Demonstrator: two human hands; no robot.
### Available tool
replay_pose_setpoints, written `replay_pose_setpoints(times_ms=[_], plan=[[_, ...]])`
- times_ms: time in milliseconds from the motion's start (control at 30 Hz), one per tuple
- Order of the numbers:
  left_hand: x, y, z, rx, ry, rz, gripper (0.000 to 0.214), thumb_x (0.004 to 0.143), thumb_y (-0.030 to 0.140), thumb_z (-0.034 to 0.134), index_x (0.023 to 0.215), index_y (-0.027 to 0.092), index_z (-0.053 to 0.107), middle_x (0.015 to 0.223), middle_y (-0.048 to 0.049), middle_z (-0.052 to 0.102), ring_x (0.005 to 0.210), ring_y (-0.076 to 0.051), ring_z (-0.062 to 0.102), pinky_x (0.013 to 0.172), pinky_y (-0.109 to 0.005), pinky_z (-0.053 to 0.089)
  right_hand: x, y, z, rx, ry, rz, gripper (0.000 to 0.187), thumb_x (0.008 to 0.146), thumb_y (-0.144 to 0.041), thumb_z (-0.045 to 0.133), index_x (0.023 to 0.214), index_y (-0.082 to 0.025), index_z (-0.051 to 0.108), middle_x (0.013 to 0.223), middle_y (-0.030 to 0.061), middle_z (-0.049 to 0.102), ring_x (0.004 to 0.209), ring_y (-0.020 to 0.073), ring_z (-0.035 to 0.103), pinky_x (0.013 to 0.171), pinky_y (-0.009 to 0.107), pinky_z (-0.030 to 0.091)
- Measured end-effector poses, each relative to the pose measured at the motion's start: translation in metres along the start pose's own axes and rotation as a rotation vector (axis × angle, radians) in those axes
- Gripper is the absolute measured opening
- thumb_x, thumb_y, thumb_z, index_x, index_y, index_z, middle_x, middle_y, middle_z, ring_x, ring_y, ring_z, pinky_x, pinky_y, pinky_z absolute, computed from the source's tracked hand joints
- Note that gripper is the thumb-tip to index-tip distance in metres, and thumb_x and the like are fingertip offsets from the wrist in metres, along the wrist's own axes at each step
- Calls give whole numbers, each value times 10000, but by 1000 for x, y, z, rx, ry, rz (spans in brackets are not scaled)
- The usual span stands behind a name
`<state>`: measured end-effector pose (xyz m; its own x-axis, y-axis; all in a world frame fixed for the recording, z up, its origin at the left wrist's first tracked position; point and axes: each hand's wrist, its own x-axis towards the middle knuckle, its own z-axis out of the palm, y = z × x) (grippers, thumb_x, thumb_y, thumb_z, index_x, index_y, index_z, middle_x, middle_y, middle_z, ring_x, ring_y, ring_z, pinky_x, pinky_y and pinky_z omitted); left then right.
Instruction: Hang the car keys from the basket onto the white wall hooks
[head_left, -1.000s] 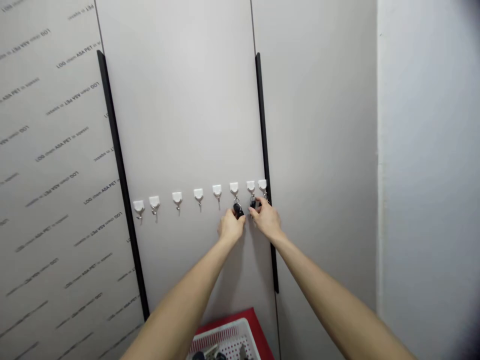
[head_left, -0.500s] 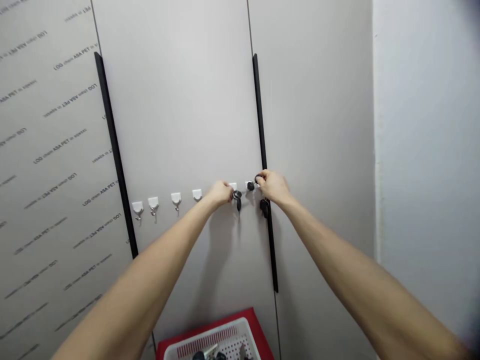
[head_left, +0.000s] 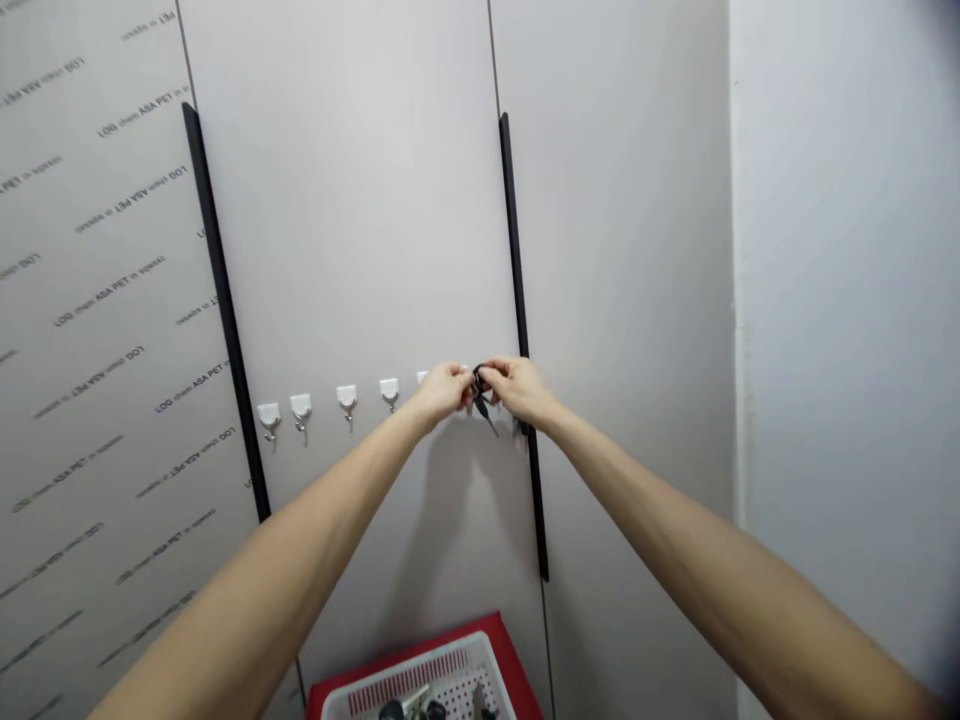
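A small bunch of keys (head_left: 482, 405) with black heads hangs between my two hands, in front of the cabinet door. My left hand (head_left: 444, 390) is closed, its fingertips pinching at the left side of the bunch. From the right, my right hand (head_left: 519, 386) pinches the black upper part of the same bunch. The fingers of both hands nearly touch. Behind them, the hooks at this end of the row are mostly hidden. To the left, several white adhesive hooks (head_left: 346, 398) with metal prongs are stuck on the door in a row.
A white perforated basket (head_left: 491, 660) holding dark-headed keys and metal pieces stands below on a red surface (head_left: 517, 665). Long black handles (head_left: 225, 300) run down the door edges. Printed film covers the left panel (head_left: 97, 400); a white wall (head_left: 840, 300) is at right.
My right hand has moved left, away from the black handle, to meet my left hand at the keys. My left hand stays in nearly the same place. The view has shifted slightly.
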<state>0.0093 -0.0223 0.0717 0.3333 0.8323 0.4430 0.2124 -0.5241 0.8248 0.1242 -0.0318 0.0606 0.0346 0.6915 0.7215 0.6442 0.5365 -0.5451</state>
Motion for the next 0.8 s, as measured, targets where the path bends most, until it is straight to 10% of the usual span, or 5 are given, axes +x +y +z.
replay_pose_setpoints(times_ms=[200,400,667,800], plan=[[-39,-56,0,-145,0,-107,109,608,99,410,692,169,410,420,78,430,359,-41,417,384,-143,301,-85,31,45,70,-415,136,192,668,-230,364,678,-135,531,514,-24,492,400,46,427,411,155,334],[3,-18,-6,-10,104,37,102,612,177,452,524,148,411,408,47,439,352,-42,410,398,-159,320,-83,32,62,103,-385,143,207,675,-245,351,713,-138,523,563,-13,506,440,53,446,450,163,342],[42,11,-5,94,391,75,44,631,176,430,604,155,458,479,35,479,391,-52,450,443,-167,366,-114,41,76,75,-709,222,226,644,-206,370,715,-121,567,550,-1,530,443,52,434,418,140,326],[41,8,-11,418,152,1,54,581,165,493,536,134,490,445,19,475,433,-80,462,469,-191,367,-163,53,102,-48,-871,257,264,630,-194,381,766,-129,598,605,9,587,475,62,464,394,126,308]])
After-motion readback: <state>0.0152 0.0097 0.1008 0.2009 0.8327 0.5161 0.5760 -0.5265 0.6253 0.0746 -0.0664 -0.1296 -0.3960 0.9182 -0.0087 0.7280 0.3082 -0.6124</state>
